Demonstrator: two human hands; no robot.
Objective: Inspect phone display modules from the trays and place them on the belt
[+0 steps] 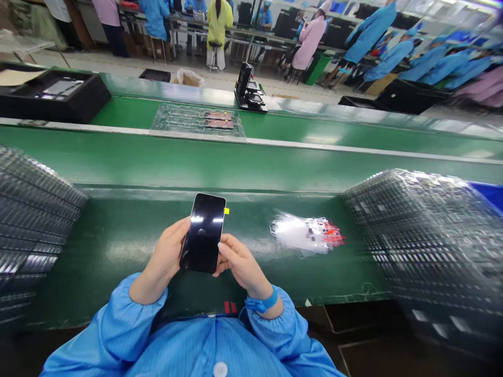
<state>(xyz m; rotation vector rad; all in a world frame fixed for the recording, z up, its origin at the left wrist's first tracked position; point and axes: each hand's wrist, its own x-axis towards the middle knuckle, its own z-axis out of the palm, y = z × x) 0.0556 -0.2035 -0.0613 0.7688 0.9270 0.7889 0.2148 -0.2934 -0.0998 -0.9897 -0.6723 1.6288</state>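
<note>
A black phone screen panel (203, 232) with a small yellow tab (227, 211) at its upper right edge is held upright over the green bench. My left hand (167, 254) grips its left edge from behind. My right hand (239, 263), with a blue wrist strap (262, 303), pinches its lower right edge. A heap of peeled clear films with red tabs (307, 235) lies on the bench to the right of my hands.
Tall stacks of clear plastic trays stand at the left (31, 220) and right (424, 235). Beyond the green conveyor (275, 157) lies a clear tray holding two panels (198, 120), a black bin (55, 94) and a black rack (247, 89). People in smocks work in the background.
</note>
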